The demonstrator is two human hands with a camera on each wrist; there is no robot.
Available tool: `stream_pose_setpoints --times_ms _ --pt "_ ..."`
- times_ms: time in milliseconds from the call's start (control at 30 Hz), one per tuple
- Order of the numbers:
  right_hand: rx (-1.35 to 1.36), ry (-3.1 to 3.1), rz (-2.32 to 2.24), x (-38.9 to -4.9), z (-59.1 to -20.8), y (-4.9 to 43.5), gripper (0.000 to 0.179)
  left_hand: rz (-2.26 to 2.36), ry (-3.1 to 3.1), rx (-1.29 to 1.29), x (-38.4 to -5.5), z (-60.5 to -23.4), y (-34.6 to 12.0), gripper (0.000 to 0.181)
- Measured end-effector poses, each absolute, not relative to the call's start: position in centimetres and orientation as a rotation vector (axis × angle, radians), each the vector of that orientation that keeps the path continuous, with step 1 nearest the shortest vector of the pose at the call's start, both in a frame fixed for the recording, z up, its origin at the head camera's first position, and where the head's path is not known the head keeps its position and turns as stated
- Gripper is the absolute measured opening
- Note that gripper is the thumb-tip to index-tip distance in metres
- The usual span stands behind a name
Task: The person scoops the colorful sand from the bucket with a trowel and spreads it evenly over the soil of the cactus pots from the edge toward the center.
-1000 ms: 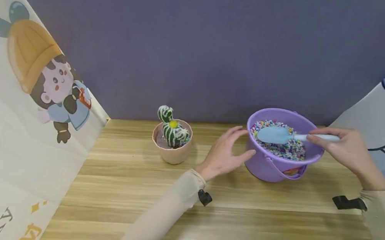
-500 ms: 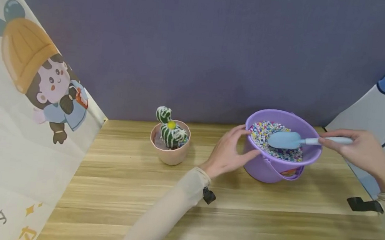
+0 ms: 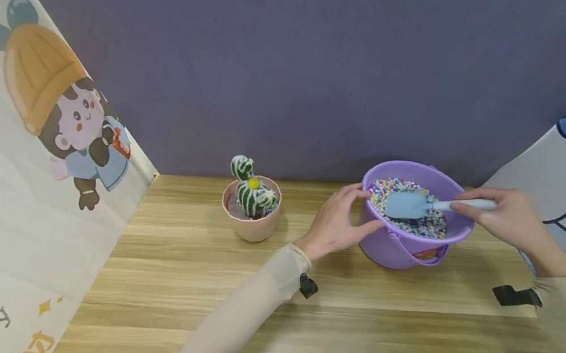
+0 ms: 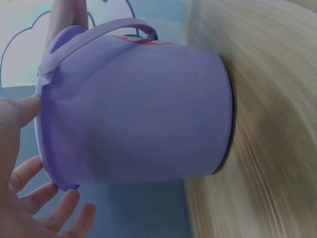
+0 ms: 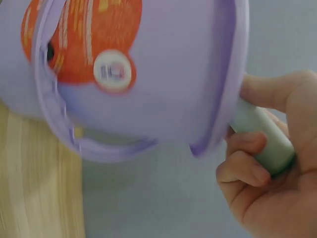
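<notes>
In the head view, my right hand (image 3: 509, 218) grips the pale handle of a light blue trowel (image 3: 407, 204). The trowel's blade lies over small multicoloured beads (image 3: 400, 186) inside a purple bucket (image 3: 391, 249). Close up in the right wrist view, thumb and curled fingers wrap the handle (image 5: 262, 139) beside the rim. My left hand (image 3: 334, 224) touches the left side of the rim, thumb towards the front, relaxed fingers spread behind it. In the left wrist view, the thumb and nearest fingertips of this hand (image 4: 15, 183) meet the bucket's (image 4: 143, 114) rim; the outer fingers stand off it.
A pink pot (image 3: 255, 228) with a green-and-white crocheted cactus (image 3: 250, 196) stands left of the bucket on the wooden table (image 3: 339, 341). A dark blue-grey panel (image 3: 293, 75) rises behind. Printed walls flank both sides, a cartoon figure (image 3: 84, 117) on the left one.
My left hand has come onto the bucket's rim. The trowel shifted right, then back left, its blade now lower over the beads. The pot and cactus keep their place.
</notes>
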State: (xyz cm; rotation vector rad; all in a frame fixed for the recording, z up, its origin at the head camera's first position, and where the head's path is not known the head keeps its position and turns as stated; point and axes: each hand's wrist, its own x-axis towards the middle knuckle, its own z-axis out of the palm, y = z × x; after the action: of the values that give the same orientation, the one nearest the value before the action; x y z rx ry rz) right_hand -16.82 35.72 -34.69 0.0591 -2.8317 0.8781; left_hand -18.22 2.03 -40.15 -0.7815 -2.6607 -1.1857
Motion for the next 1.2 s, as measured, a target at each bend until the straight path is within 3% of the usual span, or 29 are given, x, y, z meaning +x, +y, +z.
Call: stream_pose_setpoints --times_ms 1200 --pt "0.011 -2.849 1.059 -16.2 -35.0 33.7 0.052 -1.195 -2.61 -0.797 -18.1 -40.3 1.9 0.068"
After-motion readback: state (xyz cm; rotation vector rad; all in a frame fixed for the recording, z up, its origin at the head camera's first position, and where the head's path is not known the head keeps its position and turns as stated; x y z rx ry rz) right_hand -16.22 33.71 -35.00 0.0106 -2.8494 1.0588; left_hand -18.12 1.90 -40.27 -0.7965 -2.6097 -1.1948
